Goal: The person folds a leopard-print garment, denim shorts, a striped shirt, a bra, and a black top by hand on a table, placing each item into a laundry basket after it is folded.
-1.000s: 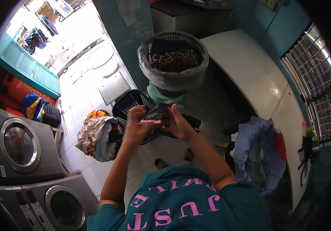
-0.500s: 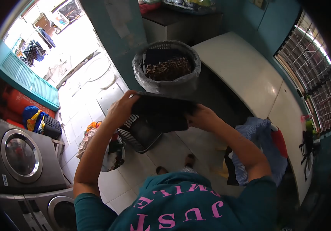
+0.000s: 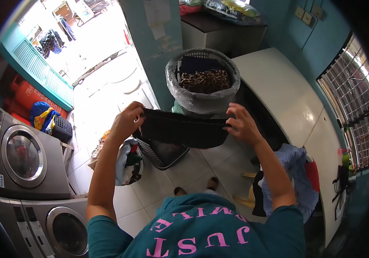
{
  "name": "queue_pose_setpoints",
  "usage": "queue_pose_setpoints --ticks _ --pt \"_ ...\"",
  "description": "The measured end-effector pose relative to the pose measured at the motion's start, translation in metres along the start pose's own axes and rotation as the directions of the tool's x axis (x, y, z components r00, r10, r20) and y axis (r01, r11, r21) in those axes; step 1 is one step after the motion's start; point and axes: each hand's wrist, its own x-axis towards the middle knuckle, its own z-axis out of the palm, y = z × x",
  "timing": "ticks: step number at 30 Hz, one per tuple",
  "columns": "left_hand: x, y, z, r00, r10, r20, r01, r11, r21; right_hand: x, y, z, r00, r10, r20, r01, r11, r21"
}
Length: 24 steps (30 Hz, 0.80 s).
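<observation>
A black folded piece of clothing (image 3: 184,130) is stretched sideways in front of me; its exact kind does not show. My left hand (image 3: 128,120) grips its left end, fingers closed on the upper corner. At the other end, my right hand (image 3: 242,124) pinches the right edge with curled fingers. Just beyond the cloth stands a round laundry basket (image 3: 183,95) lined with clear plastic. It holds a dark folded cloth (image 3: 199,64) and a leopard-print cloth (image 3: 206,81). Beneath the black clothing, a dark basket (image 3: 167,159) is partly hidden.
Two stacked front-loading machines (image 3: 23,157) stand at left. A heap of clothes (image 3: 126,161) lies in a container near my left forearm. On the right are a long white table (image 3: 279,86) and a blue striped garment (image 3: 289,165). A doorway opens at upper left.
The black clothing has been drawn out wider and flatter between my hands. My right hand has moved right and up, with its fingers now more visible. The camera view has shifted slightly.
</observation>
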Motion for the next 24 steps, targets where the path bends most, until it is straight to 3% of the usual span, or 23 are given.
queue_pose_setpoints --ticks 1,3,4,6,9,10,11,12,13,14,16,17,19,21,23,24 --pt "-0.005 0.003 -0.001 1.000 -0.003 0.001 0.003 1.000 -0.002 -0.001 -0.003 0.001 1.000 0.000 0.004 0.000 1.000 0.002" --pt "-0.015 0.006 -0.002 0.994 -0.044 -0.097 0.034 0.994 -0.106 -0.002 -0.009 0.001 0.968 0.249 0.031 -0.246 0.918 0.311" --pt "-0.022 0.007 0.001 0.993 -0.038 -0.114 0.024 0.992 -0.121 -0.007 -0.010 0.003 0.968 0.250 0.024 -0.245 0.920 0.305" --pt "-0.038 0.011 0.005 0.996 -0.009 -0.086 0.005 0.999 -0.049 -0.028 -0.012 0.013 0.818 0.476 0.322 -0.554 0.505 0.662" --pt "-0.062 0.013 0.007 0.998 0.017 -0.056 -0.017 1.000 0.002 -0.043 -0.027 0.020 0.835 0.428 0.346 -0.531 0.462 0.710" --pt "-0.068 0.010 0.006 0.999 0.022 -0.046 -0.022 1.000 -0.003 -0.047 -0.035 0.016 0.760 0.467 0.453 -0.602 0.241 0.761" --pt "-0.073 0.001 0.007 0.999 0.021 -0.046 -0.022 1.000 -0.002 -0.044 -0.037 0.012 0.760 0.466 0.453 -0.601 0.241 0.762" --pt "-0.076 -0.007 0.007 0.987 -0.151 0.045 0.157 0.930 -0.333 -0.042 -0.040 0.007 0.745 0.426 0.513 -0.595 0.077 0.800" --pt "-0.078 -0.014 0.008 0.942 -0.277 0.187 0.333 0.724 -0.604 -0.042 -0.042 0.005 0.733 0.378 0.565 -0.578 -0.091 0.811" --pt "-0.077 -0.019 0.012 0.943 -0.273 0.189 0.331 0.725 -0.604 -0.039 -0.042 0.008 0.732 0.382 0.564 -0.577 -0.091 0.811" --pt "-0.065 -0.012 0.016 0.797 -0.458 0.393 0.470 0.062 -0.881 -0.027 -0.041 0.024 0.634 0.538 0.556 -0.484 -0.285 0.827" --pt "-0.064 -0.010 0.026 0.801 -0.454 0.391 0.468 0.065 -0.881 -0.025 -0.044 0.036 0.635 0.541 0.551 -0.482 -0.281 0.830" --pt "-0.062 -0.004 0.055 0.787 -0.539 0.300 0.518 0.311 -0.797 -0.016 -0.055 0.058 0.487 0.746 0.454 -0.439 -0.240 0.866" --pt "-0.066 0.023 0.081 0.933 -0.353 0.067 0.309 0.696 -0.648 -0.005 -0.088 0.056 0.446 0.775 0.448 -0.561 -0.149 0.815" --pt "-0.064 0.060 0.095 0.969 -0.022 -0.246 -0.068 0.934 -0.351 0.003 -0.124 0.063 0.505 0.738 0.448 -0.549 -0.125 0.826" --pt "-0.066 0.087 0.094 0.977 -0.108 -0.183 0.021 0.907 -0.422 -0.004 -0.138 0.078 0.576 0.726 0.377 -0.579 0.037 0.814"
